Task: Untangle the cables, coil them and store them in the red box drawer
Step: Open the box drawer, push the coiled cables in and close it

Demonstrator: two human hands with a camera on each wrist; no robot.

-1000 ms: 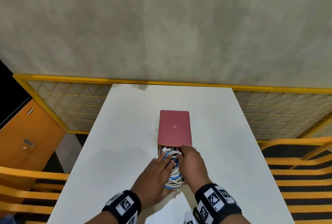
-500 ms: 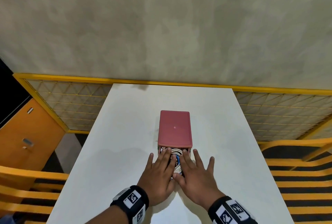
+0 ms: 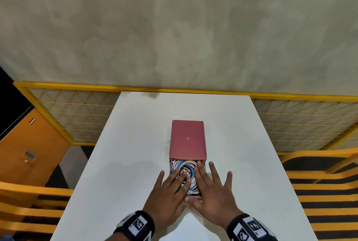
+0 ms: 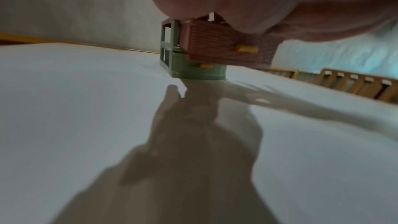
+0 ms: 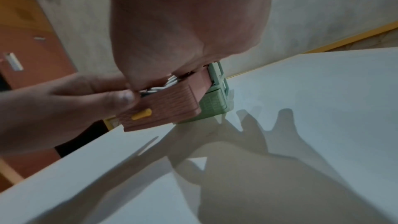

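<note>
Since half a second ago your hands have slid a little back toward you, and more of the coiled cables (image 3: 187, 173) shows between them; a second ago your right hand was still curled over the bundle. Now your left hand (image 3: 168, 192) lies flat with its fingers straight, fingertips resting on the left part of the cables. Your right hand (image 3: 212, 192) is also spread flat, its index finger lying along the right edge of the open red drawer (image 3: 170, 169) and the other fingers fanned out over the white table (image 3: 124, 153). Neither hand grips anything. The white and blue cables sit coiled inside the drawer, which stands pulled out toward you from the red box (image 3: 187, 139) at the middle of the table. In the right wrist view the drawer's ribbed front carries a small yellow handle (image 5: 141, 114), and a green drawer (image 5: 212, 104) sits below it, pushed in.
</note>
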